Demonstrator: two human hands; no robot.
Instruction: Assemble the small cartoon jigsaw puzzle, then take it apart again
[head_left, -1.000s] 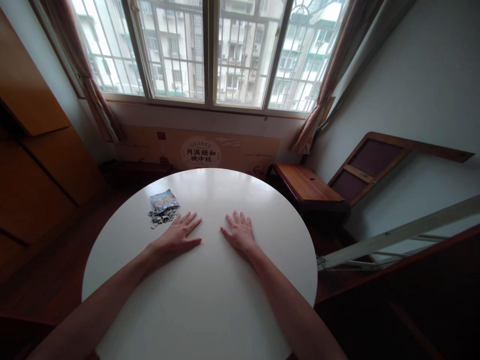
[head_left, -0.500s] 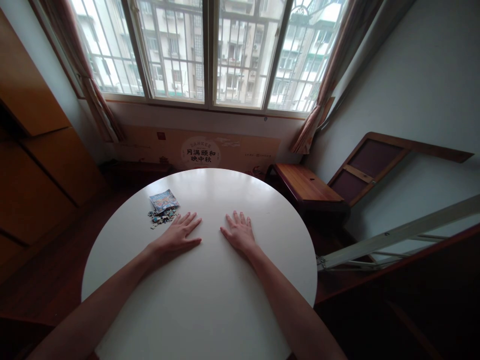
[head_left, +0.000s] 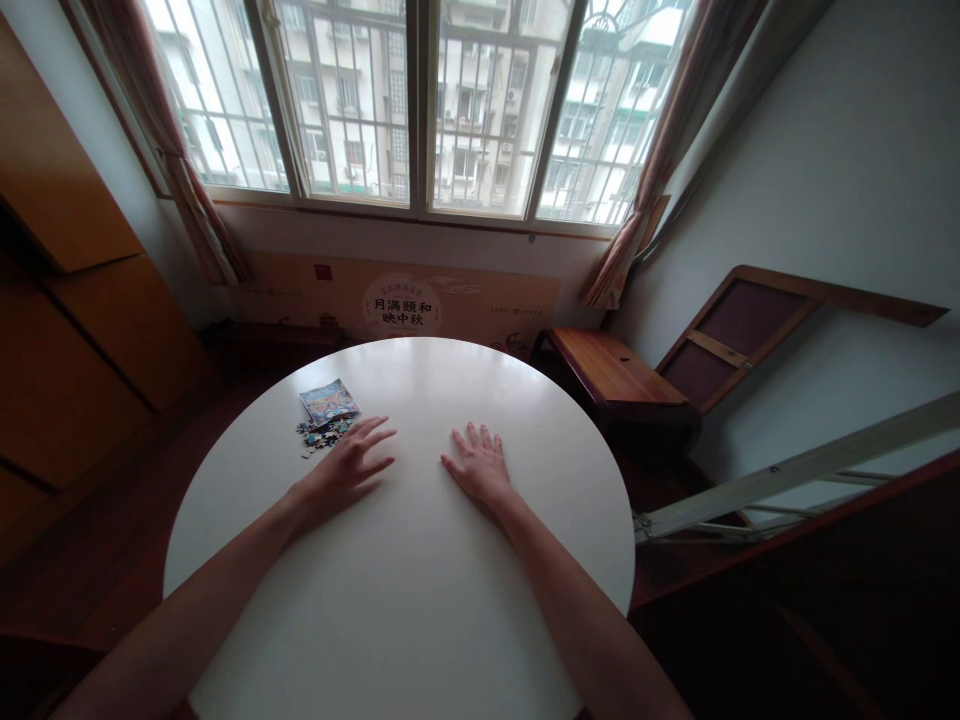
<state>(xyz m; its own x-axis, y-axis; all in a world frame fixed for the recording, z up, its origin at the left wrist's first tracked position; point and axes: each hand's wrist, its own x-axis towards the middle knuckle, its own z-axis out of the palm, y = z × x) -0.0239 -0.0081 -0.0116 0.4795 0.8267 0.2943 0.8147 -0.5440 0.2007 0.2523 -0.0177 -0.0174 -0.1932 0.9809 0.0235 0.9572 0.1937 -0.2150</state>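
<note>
My left hand (head_left: 346, 463) is open over the round white table (head_left: 420, 600), fingers spread and lifted a little, its fingertips just right of a small heap of jigsaw pieces (head_left: 320, 434). Behind that heap lies a small colourful picture card or bag (head_left: 328, 400). My right hand (head_left: 478, 466) lies flat and open on the tabletop near the middle, holding nothing. Both forearms reach in from the near edge.
A wooden bench (head_left: 611, 368) stands right of the table, with a framed board (head_left: 731, 335) leaning on the wall and a pale ladder rail (head_left: 795, 470) lower right. A printed cardboard panel (head_left: 405, 300) sits under the barred window. Wooden cabinets (head_left: 67, 300) fill the left.
My left hand has lifted slightly and shifted left toward the puzzle pieces. My right hand has stayed still.
</note>
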